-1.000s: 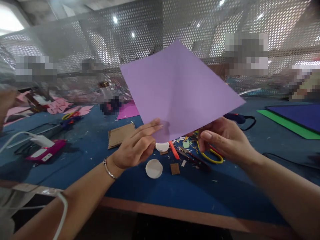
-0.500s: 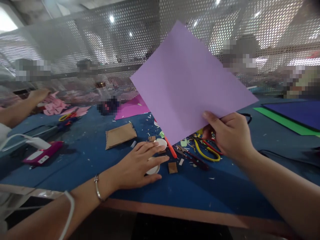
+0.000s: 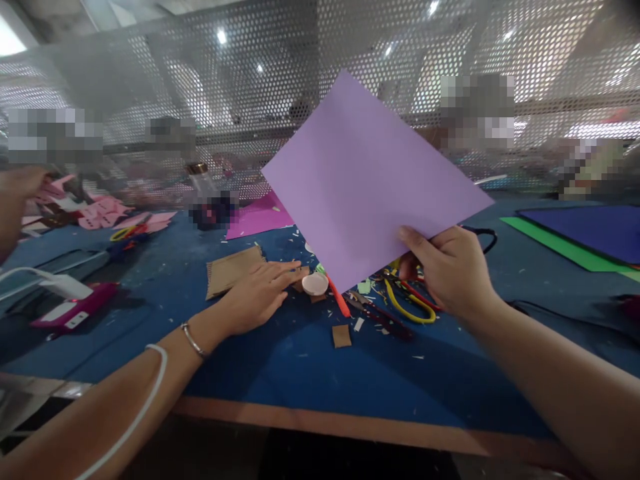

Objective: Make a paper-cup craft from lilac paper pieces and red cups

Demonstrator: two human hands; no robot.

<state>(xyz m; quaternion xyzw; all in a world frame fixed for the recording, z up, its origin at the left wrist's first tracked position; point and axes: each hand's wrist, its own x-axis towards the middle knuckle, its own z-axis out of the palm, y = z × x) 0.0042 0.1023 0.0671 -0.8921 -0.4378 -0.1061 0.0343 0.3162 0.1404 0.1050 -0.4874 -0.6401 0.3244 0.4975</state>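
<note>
A purple sheet (image 3: 365, 180) is held up over the blue table, its lower edge pinched by my right hand (image 3: 447, 267). My left hand (image 3: 260, 293) is low over the table with its fingers spread, between a brown cardboard piece (image 3: 230, 270) and a round white disc (image 3: 315, 285). Nothing shows in its grasp. Right of the disc lies an orange tool (image 3: 339, 298). Yellow-handled pliers (image 3: 407, 307) rest beneath my right hand, and a small brown square (image 3: 342, 336) sits nearer the front edge.
A magenta power strip (image 3: 75, 312) with a white plug lies at the left. Blue and green sheets (image 3: 590, 230) are at the right. Behind the table stands a perforated metal screen (image 3: 270, 73). Another person's hand (image 3: 25, 183) is at the far left, near pink pieces.
My left hand has moved left and away from the white disc; a second disc once beneath it no longer shows. The purple sheet has dropped slightly. The other person's arm has shifted left.
</note>
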